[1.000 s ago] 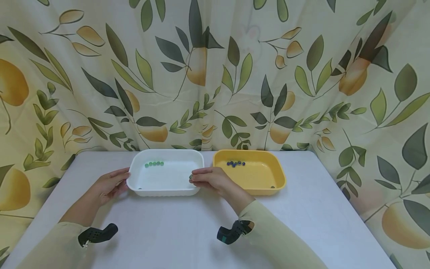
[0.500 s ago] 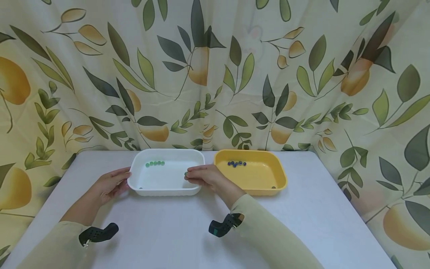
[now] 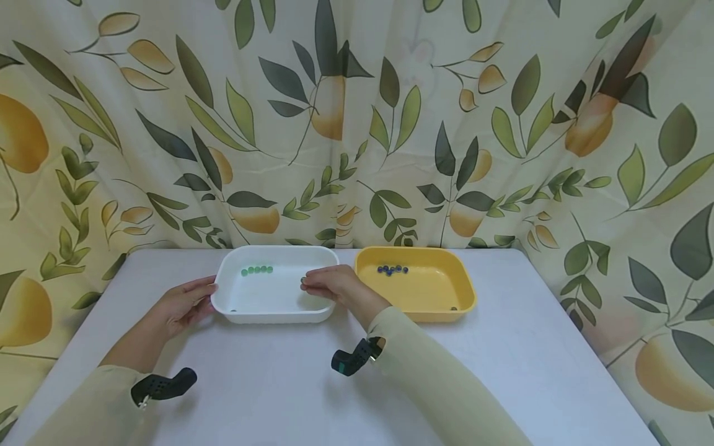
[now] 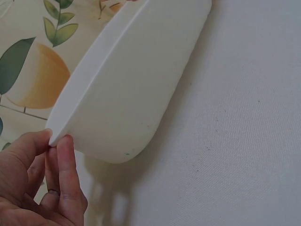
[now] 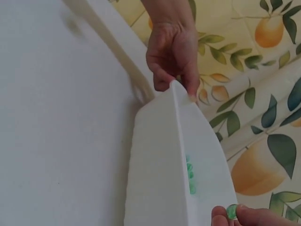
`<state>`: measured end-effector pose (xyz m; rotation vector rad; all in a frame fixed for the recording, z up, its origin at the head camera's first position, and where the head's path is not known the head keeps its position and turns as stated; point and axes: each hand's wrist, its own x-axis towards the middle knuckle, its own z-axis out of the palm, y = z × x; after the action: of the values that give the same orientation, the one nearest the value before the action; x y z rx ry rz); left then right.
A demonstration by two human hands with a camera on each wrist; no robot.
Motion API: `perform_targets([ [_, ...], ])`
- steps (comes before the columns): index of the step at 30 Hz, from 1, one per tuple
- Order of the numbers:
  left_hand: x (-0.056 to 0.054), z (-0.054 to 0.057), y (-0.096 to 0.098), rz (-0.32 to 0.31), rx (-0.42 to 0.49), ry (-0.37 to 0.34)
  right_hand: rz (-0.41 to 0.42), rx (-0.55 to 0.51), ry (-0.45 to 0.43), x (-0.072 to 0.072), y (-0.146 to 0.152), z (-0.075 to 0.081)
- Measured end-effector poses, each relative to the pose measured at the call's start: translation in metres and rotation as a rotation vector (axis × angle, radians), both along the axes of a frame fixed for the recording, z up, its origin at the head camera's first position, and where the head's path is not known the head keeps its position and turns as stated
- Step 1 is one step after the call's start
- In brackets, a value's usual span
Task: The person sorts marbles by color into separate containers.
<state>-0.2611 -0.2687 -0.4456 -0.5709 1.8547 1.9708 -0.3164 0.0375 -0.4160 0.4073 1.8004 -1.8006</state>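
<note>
With thumb and fingers, my left hand (image 3: 181, 308) pinches the left rim of a white tray (image 4: 127, 89). My right hand (image 3: 348, 289) is over the right part of that tray and pinches a green glass marble (image 5: 232, 211) between thumb and fingertips. Several green marbles (image 3: 257, 270) lie in a row near the tray's back wall. One small marble (image 3: 233, 310) shows at its front left corner, its colour hard to tell. In the left wrist view the tray's inside is hidden by its wall.
A yellow tray (image 3: 418, 297) stands just right of the white one. It holds several dark blue marbles (image 3: 393, 270) at the back and a single marble (image 3: 453, 308) at the front right. Behind the white table (image 3: 268, 384) hangs a leaf-patterned curtain (image 3: 357, 124).
My right hand has moved left and slightly away from me, from the white tray's right rim to over its inside, carrying the marble. My left hand keeps its hold on the rim.
</note>
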Motion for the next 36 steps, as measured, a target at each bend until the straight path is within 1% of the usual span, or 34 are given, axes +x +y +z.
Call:
perform_targets([
  [4,0.0,0.0,0.0,0.0,0.006,0.005,-0.017,0.008,-0.006,-0.005,-0.004,0.0],
  [14,-0.002,-0.003,-0.002,0.0,0.008,0.015,-0.045,-0.006,-0.015,-0.01,-0.006,0.002],
  [23,0.0,-0.001,0.0,-0.002,-0.026,0.007,-0.065,-0.059,-0.044,-0.012,-0.006,0.004],
  [30,0.0,0.001,0.0,-0.017,-0.055,0.008,-0.117,-0.107,-0.036,-0.012,-0.007,0.005],
  [36,-0.003,0.0,-0.002,-0.02,-0.051,-0.001,-0.16,-0.127,-0.051,-0.014,-0.008,0.003],
])
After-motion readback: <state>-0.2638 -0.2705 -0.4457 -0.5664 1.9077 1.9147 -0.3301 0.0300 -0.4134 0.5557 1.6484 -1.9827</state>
